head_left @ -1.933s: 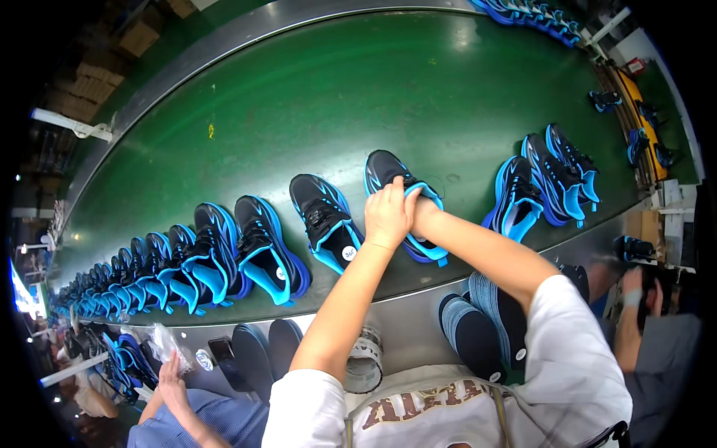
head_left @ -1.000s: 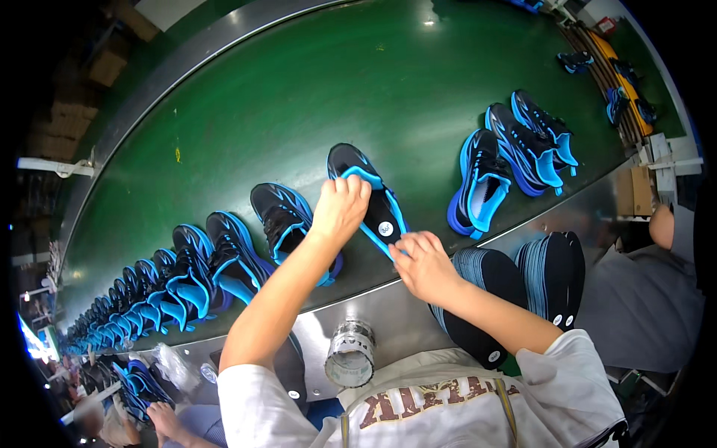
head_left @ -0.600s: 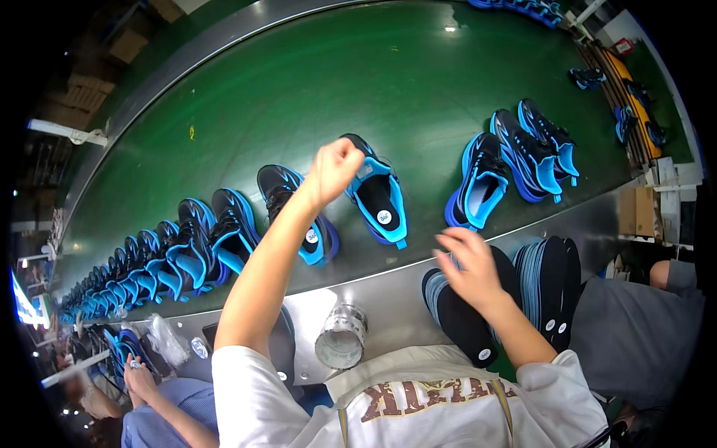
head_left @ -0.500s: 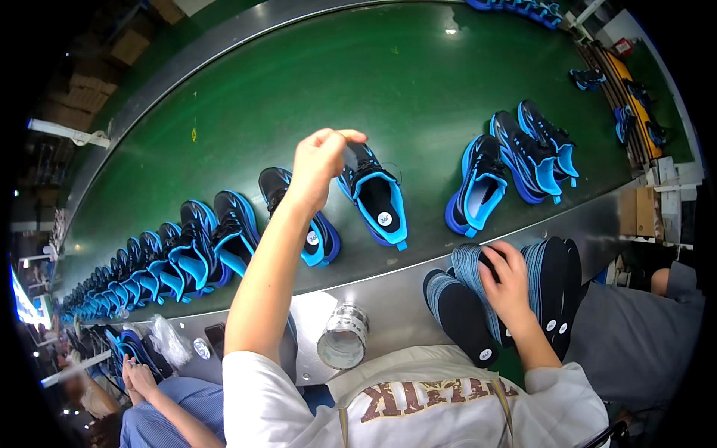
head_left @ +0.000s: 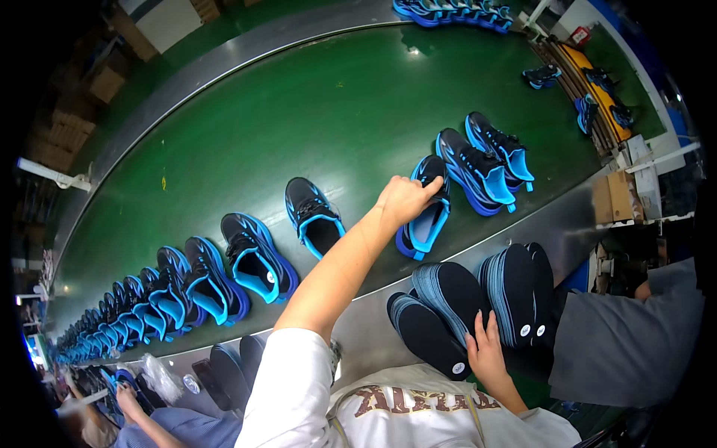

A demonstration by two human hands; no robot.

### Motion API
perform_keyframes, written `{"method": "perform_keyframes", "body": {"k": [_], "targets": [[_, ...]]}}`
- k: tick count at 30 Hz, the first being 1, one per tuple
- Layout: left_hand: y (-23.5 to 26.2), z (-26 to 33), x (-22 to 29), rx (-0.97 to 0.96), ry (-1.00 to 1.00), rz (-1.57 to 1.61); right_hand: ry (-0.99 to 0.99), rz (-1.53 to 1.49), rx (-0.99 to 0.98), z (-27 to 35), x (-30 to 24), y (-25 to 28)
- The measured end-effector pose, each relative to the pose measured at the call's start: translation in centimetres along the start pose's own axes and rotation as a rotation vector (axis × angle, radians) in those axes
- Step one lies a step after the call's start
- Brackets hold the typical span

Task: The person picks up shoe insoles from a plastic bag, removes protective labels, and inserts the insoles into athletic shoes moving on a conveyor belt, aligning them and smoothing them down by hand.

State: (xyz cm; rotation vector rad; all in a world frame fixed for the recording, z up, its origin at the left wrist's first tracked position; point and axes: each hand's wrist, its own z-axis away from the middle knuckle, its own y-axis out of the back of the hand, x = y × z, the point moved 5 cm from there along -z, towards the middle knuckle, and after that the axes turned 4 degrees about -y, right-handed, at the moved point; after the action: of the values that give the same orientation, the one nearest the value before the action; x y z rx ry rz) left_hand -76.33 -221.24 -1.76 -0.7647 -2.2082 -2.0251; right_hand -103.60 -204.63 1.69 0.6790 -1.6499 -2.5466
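My left hand (head_left: 407, 200) reaches across to a black and blue sneaker (head_left: 427, 224) on the green conveyor belt (head_left: 246, 134). Its fingers are closed at the tongue and laces, and a pale grey inside shows in the shoe's opening. Beside my lap, my right hand (head_left: 489, 357) rests with fingers stretched against the heel end of a middle stack of black insoles (head_left: 448, 287). Another insole stack (head_left: 426, 336) lies to its left and a third stack (head_left: 515, 295) to its right, both with round white stickers.
Two sneakers (head_left: 474, 175) stand farther right. Left of my arm are a single sneaker (head_left: 314, 216), another sneaker (head_left: 258, 257) and a long row of sneakers (head_left: 160, 291). A metal ledge (head_left: 358, 321) edges the belt. A co-worker's hand (head_left: 128, 399) is at lower left; cardboard boxes (head_left: 618, 198) stand right.
My left hand has moved right, from above one sneaker to the tongue of another. My right hand has slid from the top of the insoles down to their heel end. The view has shifted.
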Motion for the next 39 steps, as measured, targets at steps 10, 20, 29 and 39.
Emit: {"method": "perform_keyframes", "body": {"k": [10,20,29,39], "targets": [[4.5,4.7,-5.5,0.144,0.446,0.096,0.298,-0.245,0.398,-8.0,-2.6,11.7],[2.0,7.4,-6.6,0.088,0.756,0.47,0.339,0.022,-0.398,-21.4,-14.2,2.3],[1.7,8.0,-6.2,0.123,0.672,0.56,0.684,0.435,0.121,-19.5,-15.0,-1.3],[0.8,7.9,-6.2,0.188,0.751,0.749,0.63,0.43,-0.187,-20.4,-13.9,-1.5]]}}
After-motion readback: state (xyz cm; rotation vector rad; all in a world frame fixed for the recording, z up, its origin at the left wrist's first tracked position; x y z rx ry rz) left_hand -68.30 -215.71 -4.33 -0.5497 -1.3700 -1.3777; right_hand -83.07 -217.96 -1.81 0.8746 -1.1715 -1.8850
